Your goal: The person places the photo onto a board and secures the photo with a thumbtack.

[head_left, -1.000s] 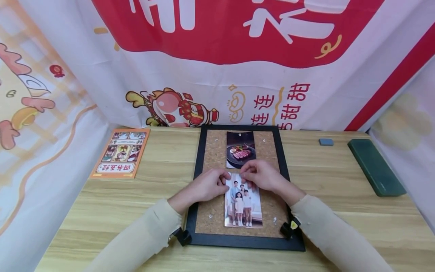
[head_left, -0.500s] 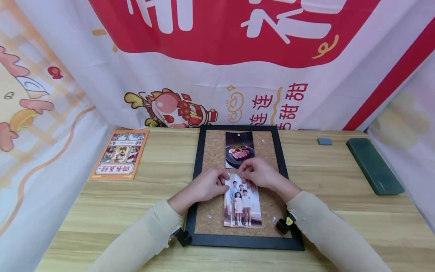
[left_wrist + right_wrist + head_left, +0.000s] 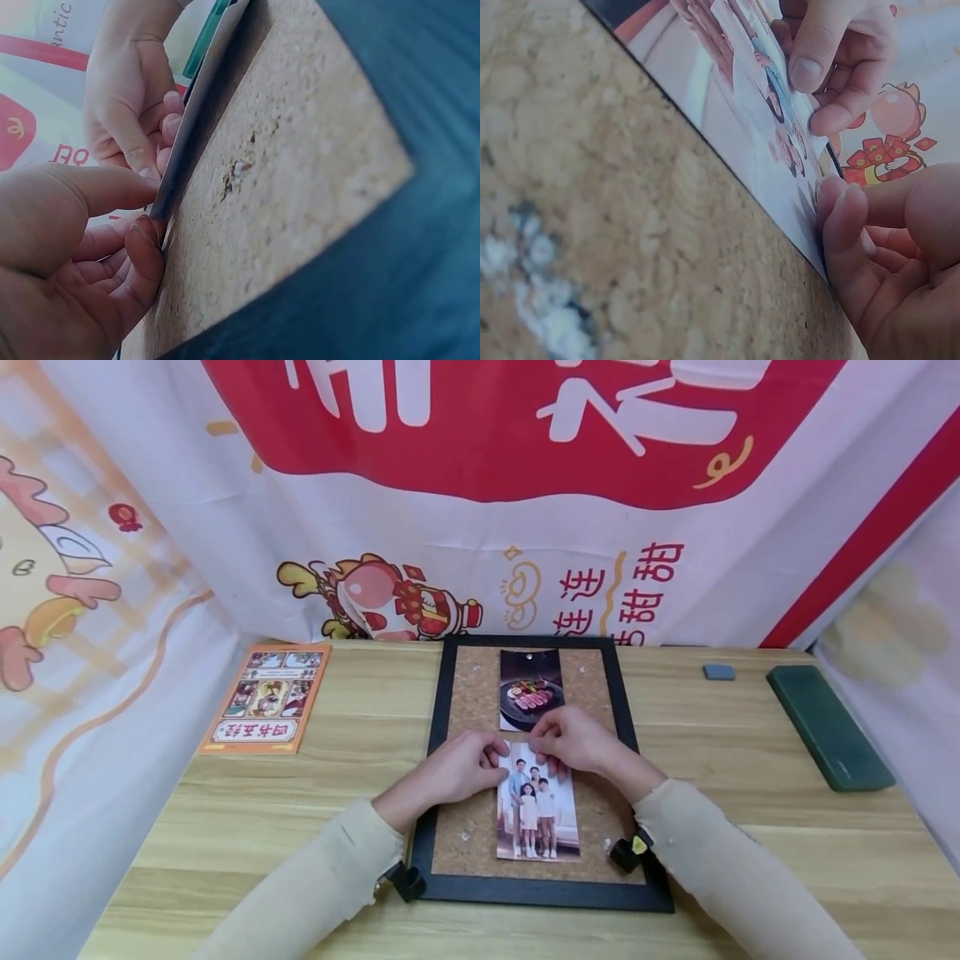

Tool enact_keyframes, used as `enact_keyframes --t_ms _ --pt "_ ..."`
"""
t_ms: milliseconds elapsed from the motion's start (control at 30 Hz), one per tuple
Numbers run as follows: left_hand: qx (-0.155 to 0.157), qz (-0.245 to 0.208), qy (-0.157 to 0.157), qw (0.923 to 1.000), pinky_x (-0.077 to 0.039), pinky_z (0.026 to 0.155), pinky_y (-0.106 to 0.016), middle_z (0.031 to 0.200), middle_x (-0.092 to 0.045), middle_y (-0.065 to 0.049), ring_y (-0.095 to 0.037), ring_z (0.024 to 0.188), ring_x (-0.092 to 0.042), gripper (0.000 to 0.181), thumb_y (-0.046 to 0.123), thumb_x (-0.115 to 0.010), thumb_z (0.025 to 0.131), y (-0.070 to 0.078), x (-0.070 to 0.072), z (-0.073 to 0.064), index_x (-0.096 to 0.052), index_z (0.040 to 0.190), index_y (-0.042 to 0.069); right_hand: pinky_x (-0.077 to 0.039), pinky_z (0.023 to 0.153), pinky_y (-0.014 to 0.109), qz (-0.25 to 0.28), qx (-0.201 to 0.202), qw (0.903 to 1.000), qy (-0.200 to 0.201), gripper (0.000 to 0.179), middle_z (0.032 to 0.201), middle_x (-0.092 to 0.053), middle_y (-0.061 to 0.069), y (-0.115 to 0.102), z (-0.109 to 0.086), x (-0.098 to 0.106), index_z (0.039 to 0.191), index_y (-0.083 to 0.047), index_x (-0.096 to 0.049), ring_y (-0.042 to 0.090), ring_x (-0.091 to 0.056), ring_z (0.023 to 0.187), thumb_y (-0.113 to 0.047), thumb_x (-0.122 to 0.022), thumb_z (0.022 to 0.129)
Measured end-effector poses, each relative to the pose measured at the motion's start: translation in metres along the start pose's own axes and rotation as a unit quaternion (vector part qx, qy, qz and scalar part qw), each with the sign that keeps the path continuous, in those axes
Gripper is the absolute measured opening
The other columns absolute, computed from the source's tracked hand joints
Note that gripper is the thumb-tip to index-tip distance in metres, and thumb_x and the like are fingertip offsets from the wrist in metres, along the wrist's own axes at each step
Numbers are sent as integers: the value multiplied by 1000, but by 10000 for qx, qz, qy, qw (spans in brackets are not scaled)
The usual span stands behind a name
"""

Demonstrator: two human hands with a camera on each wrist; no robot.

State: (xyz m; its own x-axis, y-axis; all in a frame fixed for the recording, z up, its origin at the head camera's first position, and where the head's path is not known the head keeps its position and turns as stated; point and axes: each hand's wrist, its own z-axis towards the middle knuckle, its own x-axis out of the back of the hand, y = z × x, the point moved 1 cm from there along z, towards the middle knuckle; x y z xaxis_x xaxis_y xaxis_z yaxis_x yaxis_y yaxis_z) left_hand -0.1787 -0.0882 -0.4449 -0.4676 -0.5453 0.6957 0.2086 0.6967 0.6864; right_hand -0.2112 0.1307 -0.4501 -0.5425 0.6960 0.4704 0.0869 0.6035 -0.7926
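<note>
A family photo (image 3: pixel 537 835) lies upright in direction on the lower middle of a black-framed corkboard (image 3: pixel 461 810). My left hand (image 3: pixel 459 768) pinches the photo's upper left edge between thumb and fingers. Beside it, my right hand (image 3: pixel 579 743) pinches at the middle of the top edge, its other fingers resting over the upper right part. Whether something small sits between those right fingertips is hidden. In the left wrist view the photo (image 3: pixel 196 112) stands slightly off the cork. Above it, a steak photo (image 3: pixel 531 697) is fixed by one pin (image 3: pixel 528 657) at its top.
Small whitish bits (image 3: pixel 466 837) sit near the board's corners. An orange printed booklet (image 3: pixel 266 697) lies at the left of the wooden table (image 3: pixel 360 710). A blue eraser-like block (image 3: pixel 719 672) and a green case (image 3: pixel 828 727) lie at the right. A printed cloth (image 3: pixel 480 543) hangs behind.
My right wrist has shifted slightly left and away from me. The left hand, both photos and the board stay put.
</note>
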Motion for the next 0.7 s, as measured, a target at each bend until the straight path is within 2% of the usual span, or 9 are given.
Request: enact_keyframes --t_ms 133,233,467,600,700 --pt "16 -28 -8 10000 -54 78 -28 95 -71 0 -11 85 -63 20 16 -79 98 1 -1 0 -75 116 7 -55 54 31 -320 -32 9995 51 16 79 -69 8 -1 0 0 103 -4 -74 17 -62 58 -12 -61 110" --pt "-8 -68 -58 10000 -54 78 -28 96 -71 0 -11 85 -63 21 15 -78 99 0 -2 1 -75 117 7 -54 54 30 -374 19 9993 77 18 77 -68 7 0 -3 1 102 -5 -73 17 -61 59 -13 -60 111" --pt "57 -111 -113 9999 -54 77 -28 97 -70 0 -12 86 -63 21 16 -78 99 0 -1 0 -75 118 8 -54 64 31 233 179 9994 176 20 83 -71 9 7 -12 5 105 -2 -73 19 -65 69 -14 -59 112" --pt "50 -91 -34 9999 -54 78 -28 96 -70 0 -12 86 -63 21 17 -78 99 1 1 0 -75 117 8 -58 67 31 613 253 9974 281 17 88 -74 11 9 -10 5 107 1 -74 18 -70 73 -9 -61 110" --pt "10 -91 -37 10000 -54 78 -28 96 -71 -1 -11 86 -63 21 17 -78 99 -1 1 -1 -75 117 8 -62 67 31 773 257 9965 211 15 88 -77 13 8 -7 4 108 5 -74 17 -72 71 -3 -62 108"
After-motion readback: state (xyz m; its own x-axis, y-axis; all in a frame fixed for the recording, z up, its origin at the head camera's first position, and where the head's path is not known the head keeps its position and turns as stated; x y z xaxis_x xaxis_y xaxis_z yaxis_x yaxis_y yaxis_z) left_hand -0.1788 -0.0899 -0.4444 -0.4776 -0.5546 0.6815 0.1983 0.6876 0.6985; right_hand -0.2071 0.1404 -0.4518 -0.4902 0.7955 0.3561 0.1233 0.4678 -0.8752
